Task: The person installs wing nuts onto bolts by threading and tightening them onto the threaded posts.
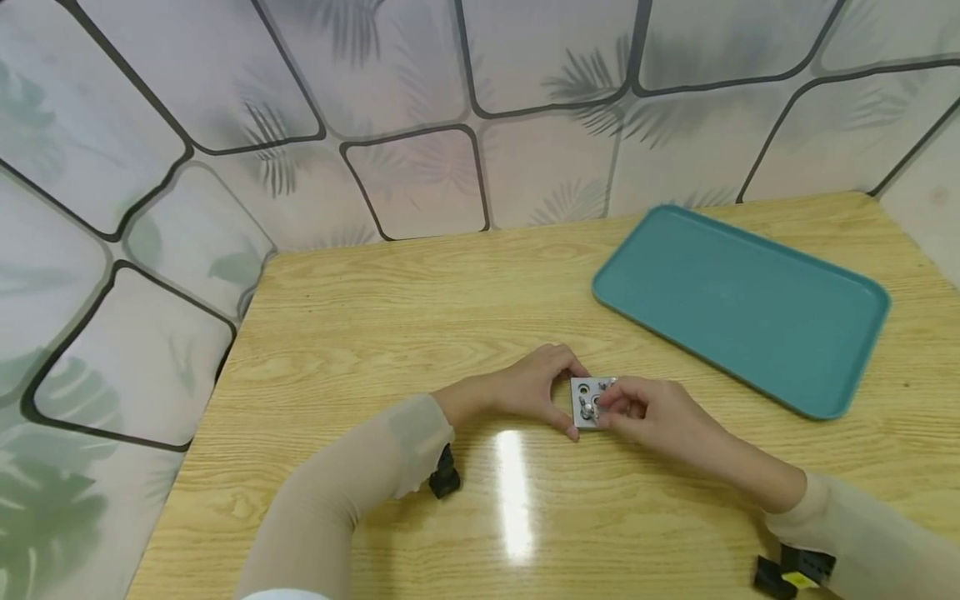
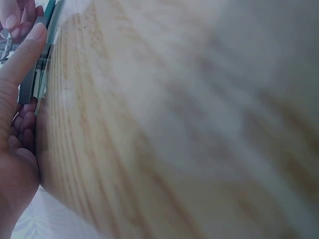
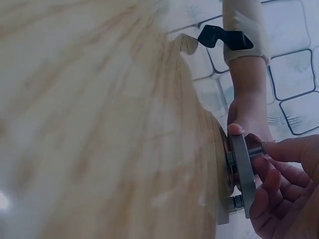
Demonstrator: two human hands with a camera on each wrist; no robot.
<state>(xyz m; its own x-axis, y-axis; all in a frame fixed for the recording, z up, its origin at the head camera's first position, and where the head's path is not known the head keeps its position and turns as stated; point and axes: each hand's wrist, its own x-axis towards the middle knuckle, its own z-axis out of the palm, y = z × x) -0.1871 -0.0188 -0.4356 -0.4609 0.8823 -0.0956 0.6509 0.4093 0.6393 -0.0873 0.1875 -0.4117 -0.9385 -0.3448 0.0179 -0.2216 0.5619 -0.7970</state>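
A small square metal plate (image 1: 582,390) with round holes sits on the table, a wing-headed screw (image 1: 588,409) standing on its face. From the left, my left hand (image 1: 531,390) grips the plate, thumb at the near corner and forefinger at the far one. My right hand (image 1: 660,417) reaches in from the right and covers the plate's right part. In the right wrist view, its fingertips pinch the end of a threaded screw (image 3: 256,150) set in the plate (image 3: 242,174). Nuts or bolt ends (image 3: 235,202) project from the plate's other face, toward the table.
A teal tray (image 1: 742,308) lies at the back right of the wooden table (image 1: 360,333). Behind the table hangs a patterned cloth wall (image 1: 420,183). Black wrist mounts (image 1: 445,475) hang under both sleeves.
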